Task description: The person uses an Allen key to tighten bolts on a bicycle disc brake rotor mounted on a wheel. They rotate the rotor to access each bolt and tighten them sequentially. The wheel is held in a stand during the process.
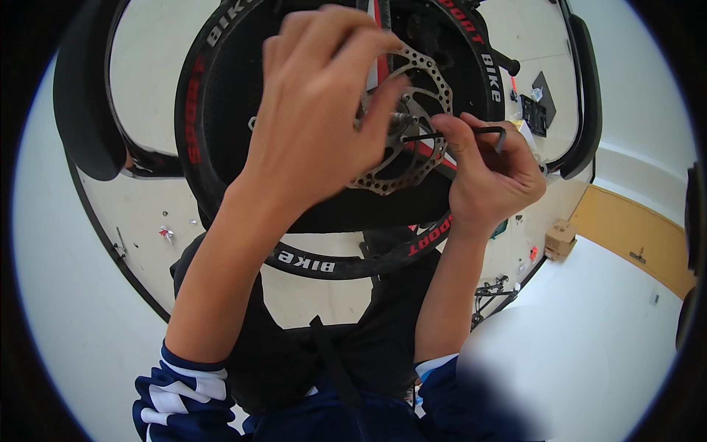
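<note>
A bicycle wheel with a black rim lies above my lap, its drilled metal brake disc facing up. Between thumb and fingers, my right hand grips a black L-shaped hex key. The long arm of the key reaches in to a bolt near the hub, and its bent end sticks out past my fingers. Over the left part of the disc is my left hand, thumb and fingers curved and apart, slightly blurred, with nothing visible in it. That hand hides part of the disc and hub.
Black armrests stand at the left and right of the wheel. On the pale floor at right are a dark tool case and a cardboard box near a wooden door. Small parts lie at left.
</note>
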`<state>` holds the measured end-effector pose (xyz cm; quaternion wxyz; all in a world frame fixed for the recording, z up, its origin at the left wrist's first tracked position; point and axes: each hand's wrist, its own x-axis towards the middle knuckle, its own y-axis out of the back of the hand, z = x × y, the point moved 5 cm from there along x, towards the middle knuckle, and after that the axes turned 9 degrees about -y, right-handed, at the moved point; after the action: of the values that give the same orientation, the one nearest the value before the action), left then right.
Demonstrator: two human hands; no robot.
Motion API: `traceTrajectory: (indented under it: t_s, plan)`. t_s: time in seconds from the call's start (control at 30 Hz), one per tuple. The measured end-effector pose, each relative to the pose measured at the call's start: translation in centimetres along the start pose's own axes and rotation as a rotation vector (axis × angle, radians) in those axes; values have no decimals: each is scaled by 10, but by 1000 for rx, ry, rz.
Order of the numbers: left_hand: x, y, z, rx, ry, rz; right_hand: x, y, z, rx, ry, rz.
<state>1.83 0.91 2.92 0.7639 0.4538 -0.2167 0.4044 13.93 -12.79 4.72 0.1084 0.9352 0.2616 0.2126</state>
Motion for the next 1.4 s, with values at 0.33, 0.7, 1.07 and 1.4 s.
traceTrajectory:
  t_s: [0.33,0.7,1.07,1.4]
  plan:
    - [-11,-19,19,-356,-104,-215,-4,-8,5,132,30,-68]
    - [-8,-14,19,-351,-62,-236,-18,11,6,234,-42,-234]
    - [-14,-26,24,-384,-59,-363,-18,11,1,244,-245,-299]
    - [-13,-19,18,-405,-60,-263,-15,6,8,300,-45,-138]
